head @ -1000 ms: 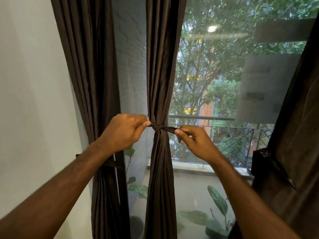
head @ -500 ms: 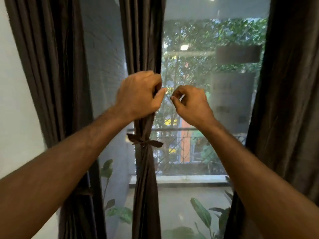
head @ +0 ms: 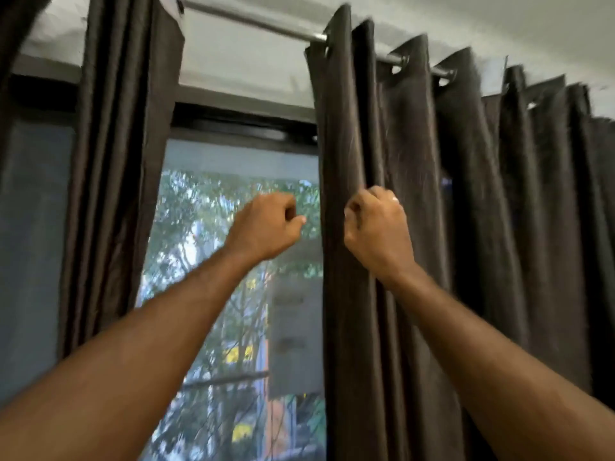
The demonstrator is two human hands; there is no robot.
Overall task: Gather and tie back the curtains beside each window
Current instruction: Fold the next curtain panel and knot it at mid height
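On the far left you have a dark brown curtain that hangs bunched in tight folds from the silver rod. Next comes the window, with green trees behind the glass. Your left hand is up in front of the glass with its fingers curled into a loose fist, and it holds nothing that you can see. Just beside it, your right hand is closed on the front edge of the wide curtain. Its fingers pinch a fold of the cloth. This wide curtain hangs spread out along the rod, all the way to the right edge of your view.
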